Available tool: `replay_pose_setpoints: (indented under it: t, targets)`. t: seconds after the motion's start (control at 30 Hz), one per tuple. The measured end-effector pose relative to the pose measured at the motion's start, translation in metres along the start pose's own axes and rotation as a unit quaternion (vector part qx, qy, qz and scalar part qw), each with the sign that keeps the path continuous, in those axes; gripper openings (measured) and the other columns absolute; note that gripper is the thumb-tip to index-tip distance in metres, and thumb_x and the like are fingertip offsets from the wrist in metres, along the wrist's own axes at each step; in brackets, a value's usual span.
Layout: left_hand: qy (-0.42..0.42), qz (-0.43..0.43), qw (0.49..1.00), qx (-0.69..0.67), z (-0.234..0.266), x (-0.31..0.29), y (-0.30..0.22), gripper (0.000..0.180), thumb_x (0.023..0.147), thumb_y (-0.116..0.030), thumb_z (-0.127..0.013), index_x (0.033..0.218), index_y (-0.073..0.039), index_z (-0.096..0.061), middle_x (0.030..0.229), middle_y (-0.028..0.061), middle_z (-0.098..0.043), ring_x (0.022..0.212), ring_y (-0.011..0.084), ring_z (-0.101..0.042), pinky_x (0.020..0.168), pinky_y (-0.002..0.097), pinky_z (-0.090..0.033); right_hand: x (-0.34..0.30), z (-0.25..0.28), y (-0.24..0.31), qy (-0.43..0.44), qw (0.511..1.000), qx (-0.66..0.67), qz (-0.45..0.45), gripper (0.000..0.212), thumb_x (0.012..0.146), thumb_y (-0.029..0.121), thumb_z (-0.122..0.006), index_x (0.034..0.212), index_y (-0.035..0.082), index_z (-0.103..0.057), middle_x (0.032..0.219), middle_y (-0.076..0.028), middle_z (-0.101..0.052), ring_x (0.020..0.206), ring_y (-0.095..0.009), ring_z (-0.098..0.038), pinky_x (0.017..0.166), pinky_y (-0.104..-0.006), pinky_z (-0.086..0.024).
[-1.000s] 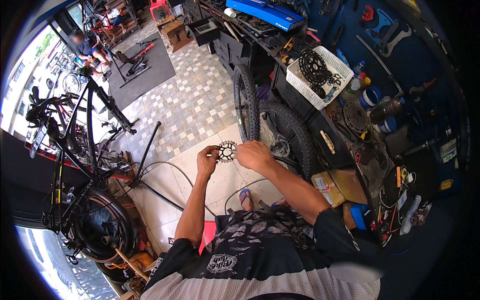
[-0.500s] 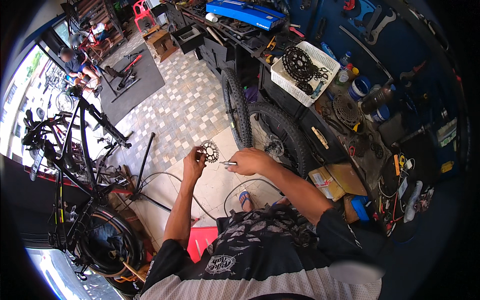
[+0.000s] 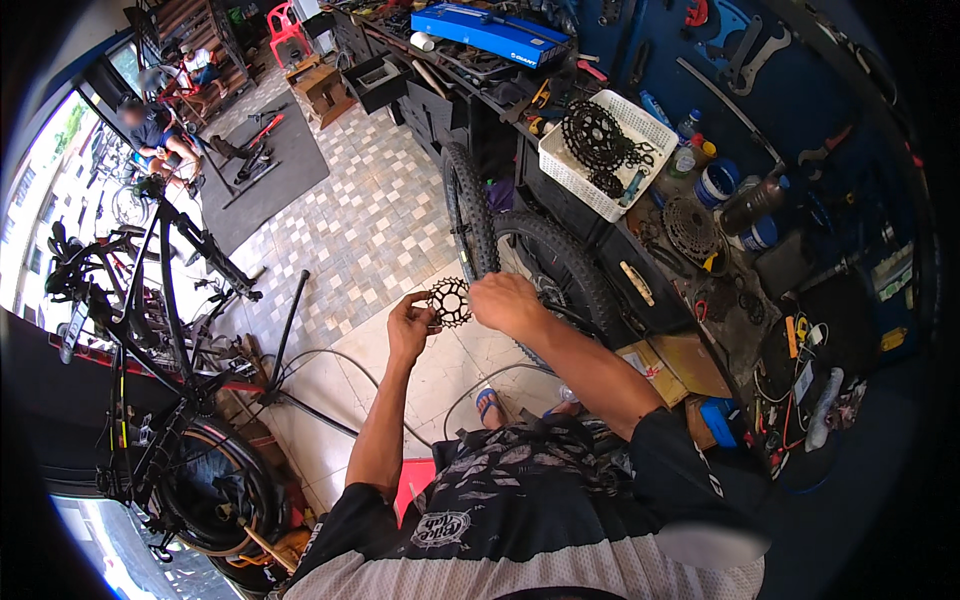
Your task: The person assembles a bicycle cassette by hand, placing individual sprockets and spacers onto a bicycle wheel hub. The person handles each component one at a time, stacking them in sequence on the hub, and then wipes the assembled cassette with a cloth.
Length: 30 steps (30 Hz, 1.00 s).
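Over the tiled floor, my left hand pinches a toothed bicycle sprocket by its left edge, the open spokes facing me. My right hand is closed just at the sprocket's right edge. Half a second ago a slim silver metal tool stuck out of that fist; its tip is now hidden by the fingers. Whether the right fingers touch the sprocket I cannot tell. Beyond my right hand stand bicycle wheels with knobby tyres.
On the right, a cluttered workbench carries a white basket of sprockets and chain, a cassette and bottles. A dark bicycle stands left. A black hose loops across the floor. Another person sits far left.
The sprocket in my left hand has moved right and turned more face-on. My right hand has come up and right a little, closer to it, and the silver tool's tip has gone from sight.
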State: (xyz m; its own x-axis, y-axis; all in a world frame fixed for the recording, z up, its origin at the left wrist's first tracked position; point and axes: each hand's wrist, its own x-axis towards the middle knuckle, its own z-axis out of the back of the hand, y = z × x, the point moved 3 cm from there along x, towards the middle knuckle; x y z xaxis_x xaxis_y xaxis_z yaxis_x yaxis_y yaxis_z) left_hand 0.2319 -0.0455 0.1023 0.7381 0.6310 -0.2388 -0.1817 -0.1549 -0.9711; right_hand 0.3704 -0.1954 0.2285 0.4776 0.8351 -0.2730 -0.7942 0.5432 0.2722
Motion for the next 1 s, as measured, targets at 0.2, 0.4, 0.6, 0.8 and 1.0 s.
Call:
replay_pose_setpoints:
  t: [0.2, 0.4, 0.6, 0.8, 1.0]
  targets:
    - [0.0, 0.015, 1.0, 0.013, -0.017, 0.005, -0.005, 0.028, 0.096, 0.003, -0.063, 0.124, 0.002, -0.064, 0.08, 0.0107, -0.07, 0.07, 0.0166, -0.069, 0.062, 0.0335, -0.063, -0.004, -0.009, -0.009, 0.009, 0.999, 0.028, 0.013, 0.031, 0.094, 0.026, -0.06, 0.101, 0.002, -0.078, 0.102, -0.024, -0.074, 0.1, -0.036, -0.073, 0.089, -0.0465, -0.057]
    - [0.031, 0.013, 0.999, 0.008, -0.034, 0.011, -0.002, 0.029, 0.096, 0.003, -0.063, 0.125, 0.001, -0.063, 0.081, 0.0113, -0.071, 0.071, 0.0174, -0.07, 0.062, 0.0333, -0.063, -0.014, -0.005, -0.026, -0.007, 0.998, 0.053, -0.013, 0.023, 0.089, 0.019, -0.062, 0.093, 0.003, -0.078, 0.098, -0.02, -0.076, 0.095, -0.035, -0.075, 0.084, -0.0461, -0.059]
    - [0.06, 0.025, 0.997, 0.042, -0.064, 0.015, 0.005, 0.029, 0.096, 0.001, -0.064, 0.125, 0.002, -0.063, 0.08, 0.011, -0.072, 0.07, 0.0176, -0.071, 0.062, 0.0333, -0.064, -0.03, -0.01, -0.056, -0.105, 0.994, 0.025, -0.026, 0.016, 0.084, 0.01, -0.063, 0.083, 0.004, -0.077, 0.089, -0.019, -0.076, 0.087, -0.035, -0.075, 0.077, -0.045, -0.06]
    - [0.096, 0.013, 0.994, 0.048, -0.118, 0.019, -0.011, 0.028, 0.096, 0.0, -0.065, 0.124, 0.003, -0.064, 0.079, 0.0111, -0.07, 0.068, 0.0163, -0.069, 0.061, 0.0324, -0.062, -0.088, -0.031, -0.127, -0.148, 0.965, 0.164, -0.139, 0.03, 0.094, 0.032, -0.062, 0.104, 0.005, -0.074, 0.099, -0.022, -0.074, 0.097, -0.041, -0.071, 0.085, -0.0511, -0.056]
    - [0.101, -0.179, 0.966, 0.155, -0.207, 0.083, -0.104, 0.032, 0.097, 0.0, -0.063, 0.129, 0.0, -0.064, 0.084, 0.0086, -0.072, 0.073, 0.0168, -0.07, 0.063, 0.0317, -0.058, -0.199, -0.082, -0.217, -0.04, 0.926, 0.252, -0.28, 0.037, 0.096, 0.04, -0.062, 0.113, 0.008, -0.07, 0.106, -0.021, -0.072, 0.104, -0.043, -0.067, 0.089, -0.0527, -0.053]
